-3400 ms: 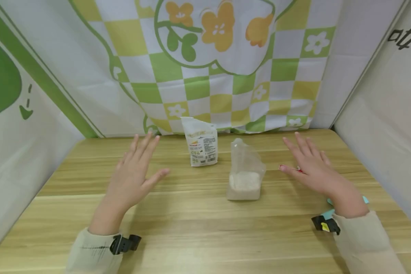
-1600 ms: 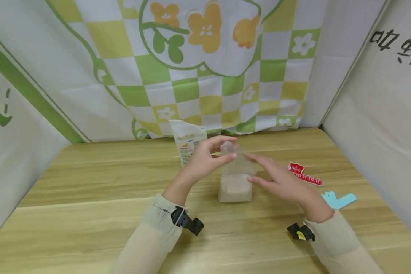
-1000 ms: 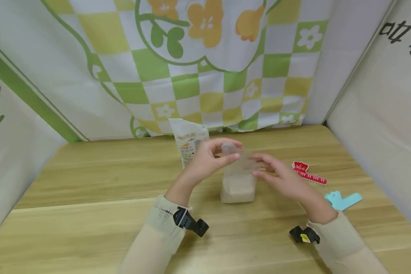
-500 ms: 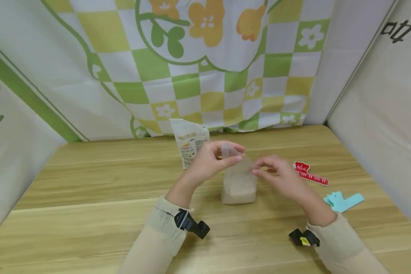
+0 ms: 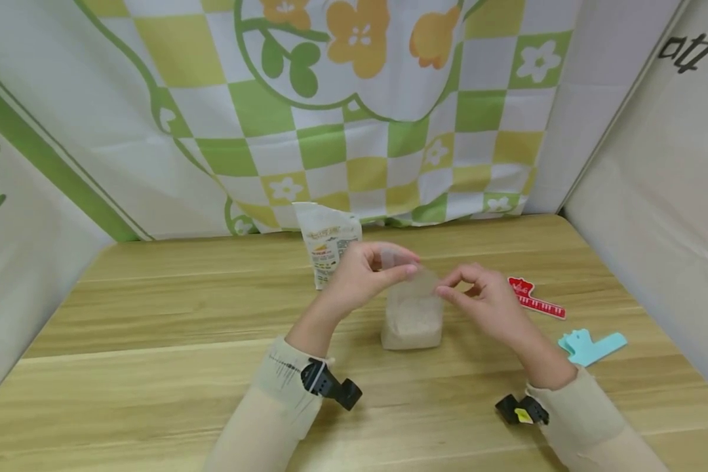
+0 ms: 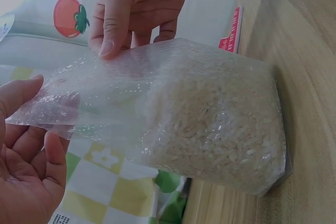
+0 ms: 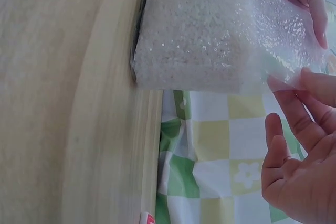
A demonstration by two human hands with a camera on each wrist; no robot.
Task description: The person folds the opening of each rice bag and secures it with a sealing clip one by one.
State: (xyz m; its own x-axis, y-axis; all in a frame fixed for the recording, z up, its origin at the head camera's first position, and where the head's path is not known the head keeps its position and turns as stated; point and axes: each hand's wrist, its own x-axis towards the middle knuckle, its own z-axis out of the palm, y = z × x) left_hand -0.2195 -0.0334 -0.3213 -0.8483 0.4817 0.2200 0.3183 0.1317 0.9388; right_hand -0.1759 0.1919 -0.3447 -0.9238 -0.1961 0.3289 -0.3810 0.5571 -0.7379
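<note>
A clear plastic bag of white rice (image 5: pixel 413 321) stands upright on the wooden table. The left hand (image 5: pixel 356 278) pinches the top of the bag between thumb and fingers; in the left wrist view this hand (image 6: pixel 29 161) is at the bag's narrow upper end. On the other side, the right hand (image 5: pixel 490 301) pinches the bag's right upper edge with thumb and index finger, its other fingers curled loosely, as the right wrist view shows for the same hand (image 7: pixel 310 150). The rice fills the lower part of the bag (image 6: pixel 215 124).
Behind the left hand stands a white printed packet (image 5: pixel 324 242). To the right lie a red clip with a piano-key pattern (image 5: pixel 539 305) and a light blue clip (image 5: pixel 592 347) on the table (image 5: pixel 153 393). A checkered cloth (image 5: pixel 318 147) hangs at the back.
Both hands have come in from the sides to the bag's upper part. The right thumb and index finger have closed on its edge. The bag's top is now drawn rightward and flatter.
</note>
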